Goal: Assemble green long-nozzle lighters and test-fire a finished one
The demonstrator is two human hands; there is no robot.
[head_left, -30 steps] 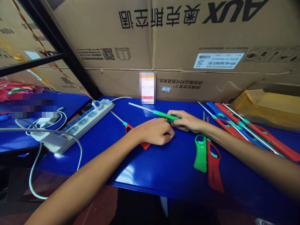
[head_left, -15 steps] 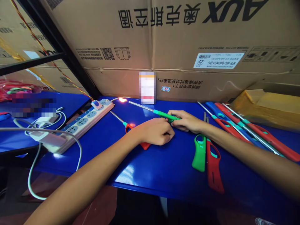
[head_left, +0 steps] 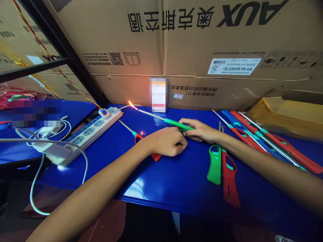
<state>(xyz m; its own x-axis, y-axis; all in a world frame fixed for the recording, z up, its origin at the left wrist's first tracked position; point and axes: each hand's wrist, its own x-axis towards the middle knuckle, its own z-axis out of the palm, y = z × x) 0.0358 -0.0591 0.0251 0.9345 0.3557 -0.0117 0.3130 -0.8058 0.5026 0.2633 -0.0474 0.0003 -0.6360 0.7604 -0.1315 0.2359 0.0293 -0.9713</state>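
Flame [head_left: 131,105] at the tip of the green-handled lighter [head_left: 178,124], gripped closed in the right hand [head_left: 202,131], could scorch the white cord [head_left: 123,107] or cardboard carton [head_left: 202,84] if swung above the blue table [head_left: 161,188], while the left hand [head_left: 168,143] lies curled over a red lighter [head_left: 155,157], its hold unclear.

A head-worn camera looks forward and down, close above both hands [head_left: 168,143] [head_left: 200,131].
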